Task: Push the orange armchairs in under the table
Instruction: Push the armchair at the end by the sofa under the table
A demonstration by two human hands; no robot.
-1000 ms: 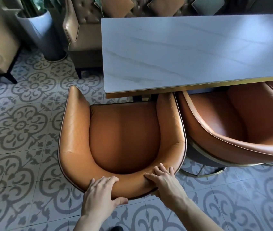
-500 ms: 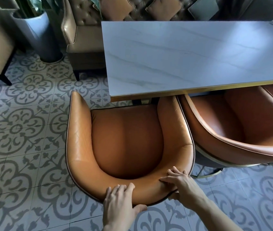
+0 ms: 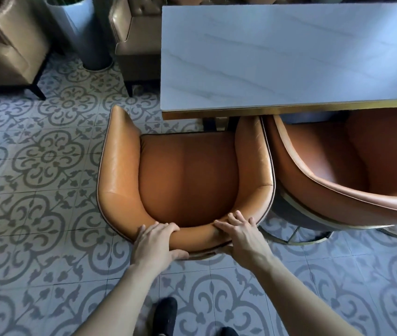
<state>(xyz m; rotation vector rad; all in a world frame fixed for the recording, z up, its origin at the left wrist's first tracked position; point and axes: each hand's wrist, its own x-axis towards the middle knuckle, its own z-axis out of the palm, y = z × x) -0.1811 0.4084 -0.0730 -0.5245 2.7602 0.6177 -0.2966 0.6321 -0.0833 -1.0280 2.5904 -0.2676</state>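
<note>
An orange leather armchair (image 3: 187,173) stands at the left corner of the white marble table (image 3: 289,57), its right arm just under the gold table edge and its left arm out past the corner. My left hand (image 3: 155,241) grips the top of its curved backrest, fingers over the rim and thumb behind. My right hand (image 3: 243,235) grips the same backrest further right. A second orange armchair (image 3: 352,161) sits beside it on the right, its front part under the table.
Patterned tile floor (image 3: 35,214) lies all around. A beige sofa (image 3: 137,42) and a pale planter (image 3: 81,32) stand beyond the table's left end, a tan armchair (image 3: 6,42) at far left. My dark shoes (image 3: 166,316) are below.
Both hands stayed on the backrest while my arms stretched out. The chair now sits further from me, nearer the table edge, and my feet have come into view.
</note>
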